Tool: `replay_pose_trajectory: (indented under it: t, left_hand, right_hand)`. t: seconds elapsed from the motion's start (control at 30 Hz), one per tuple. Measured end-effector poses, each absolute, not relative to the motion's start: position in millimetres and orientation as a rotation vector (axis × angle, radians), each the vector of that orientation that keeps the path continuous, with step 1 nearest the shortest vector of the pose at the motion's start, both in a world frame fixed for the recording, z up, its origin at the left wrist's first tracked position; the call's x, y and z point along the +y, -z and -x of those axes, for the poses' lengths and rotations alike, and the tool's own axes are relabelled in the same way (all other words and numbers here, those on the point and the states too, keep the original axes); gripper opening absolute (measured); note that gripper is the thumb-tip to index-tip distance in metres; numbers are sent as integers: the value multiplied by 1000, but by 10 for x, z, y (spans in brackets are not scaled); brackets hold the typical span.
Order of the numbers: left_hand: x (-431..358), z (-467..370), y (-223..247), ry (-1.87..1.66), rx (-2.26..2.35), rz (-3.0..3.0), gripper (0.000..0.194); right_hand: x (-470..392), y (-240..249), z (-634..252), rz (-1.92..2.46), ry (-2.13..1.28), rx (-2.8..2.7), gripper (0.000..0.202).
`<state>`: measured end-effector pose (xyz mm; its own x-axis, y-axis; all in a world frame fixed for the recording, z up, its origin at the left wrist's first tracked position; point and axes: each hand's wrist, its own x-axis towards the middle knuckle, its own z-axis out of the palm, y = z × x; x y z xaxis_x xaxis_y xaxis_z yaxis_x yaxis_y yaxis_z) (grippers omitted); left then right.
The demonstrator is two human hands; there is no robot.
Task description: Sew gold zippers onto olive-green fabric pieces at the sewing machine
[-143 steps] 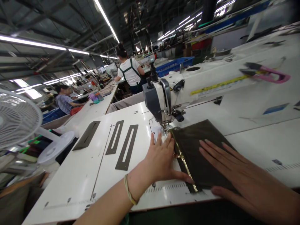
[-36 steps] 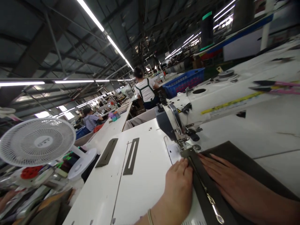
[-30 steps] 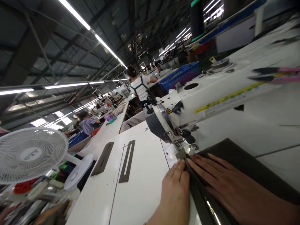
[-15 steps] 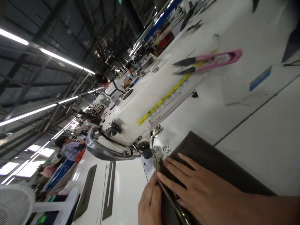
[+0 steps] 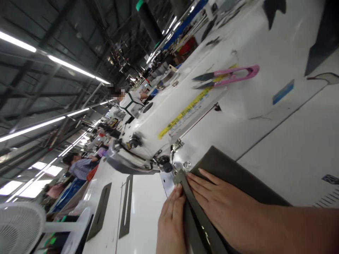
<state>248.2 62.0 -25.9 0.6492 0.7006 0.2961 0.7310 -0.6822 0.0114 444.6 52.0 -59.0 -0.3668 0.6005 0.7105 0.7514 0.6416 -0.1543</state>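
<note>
A dark olive fabric piece [image 5: 227, 173] lies on the white sewing table, with a narrow folded strip [image 5: 196, 208] running up to the needle area of the white sewing machine [image 5: 148, 137]. My left hand [image 5: 172, 218] rests at the strip's left edge, fingers pressed together, their tips just below the presser foot. Flat on the fabric right of the strip lies my right hand [image 5: 225, 208], its fingers stretched out. Gold-coloured bits show in the gap along the strip. Pink-handled thread snips [image 5: 233, 74] lie on the machine's arm.
Two slotted olive pieces [image 5: 125, 208] [image 5: 100, 211] lie left on the table. A white fan [image 5: 21, 225] stands at the lower left. Dark pieces [image 5: 323, 46] are at the upper right. People [image 5: 82, 167] sit farther back at the left.
The view has shifted slightly. The strip now lies flatter and wider between my hands, with its end showing near the needle. My right hand has moved a little to the right of the strip.
</note>
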Motion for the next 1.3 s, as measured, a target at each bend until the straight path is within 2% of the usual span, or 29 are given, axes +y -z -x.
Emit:
replay_pose_trajectory:
  t: [0.13,0.37,0.5,0.93,1.3]
  left_hand:
    - [573,-2584,263,580,-1101,2724,34]
    - [402,-2760,42,519,-1325,2694,28]
    - [422,-2760,101,536,-1238,2706,20]
    - [773,-2790,192,612,-1224,2702,13]
    - [894,-2788,305,852,-1051,2530,31]
  right_hand:
    - [500,609,-4511,1018,327,-2196,55]
    - [532,585,-4624,847,592,-2284,57]
    - [555,596,-4640,815,639,-2327,57]
    - [874,555,-4690,794,672,-2387,57]
    - [975,642,-4738,787,563,-2465,61]
